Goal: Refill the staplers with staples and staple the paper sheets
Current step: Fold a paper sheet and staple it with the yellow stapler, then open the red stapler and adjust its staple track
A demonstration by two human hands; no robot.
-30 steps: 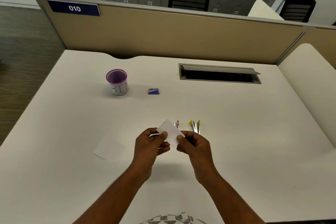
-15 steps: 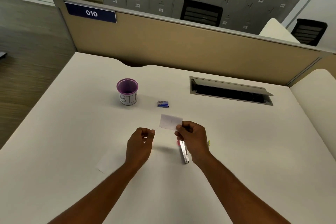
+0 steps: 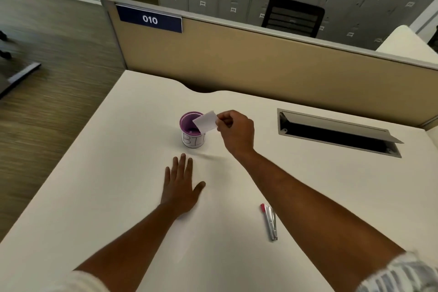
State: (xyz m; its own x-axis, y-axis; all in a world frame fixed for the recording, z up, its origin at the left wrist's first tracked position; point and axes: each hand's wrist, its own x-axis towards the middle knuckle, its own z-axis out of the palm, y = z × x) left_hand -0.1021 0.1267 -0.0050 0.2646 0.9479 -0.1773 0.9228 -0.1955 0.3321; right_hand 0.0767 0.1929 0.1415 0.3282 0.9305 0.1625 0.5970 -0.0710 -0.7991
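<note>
The right hand [image 3: 234,131] is pinching a small paper slip [image 3: 205,121] between thumb and fingers, holding it over the mouth of the purple-rimmed cup [image 3: 191,130] (lettered in marker). The left hand [image 3: 181,187] is lying flat, fingers straight, on the worktop [image 3: 118,197], gripping nothing. A red-tipped stapler [image 3: 269,221] is lying nearer, beside the right forearm.
</note>
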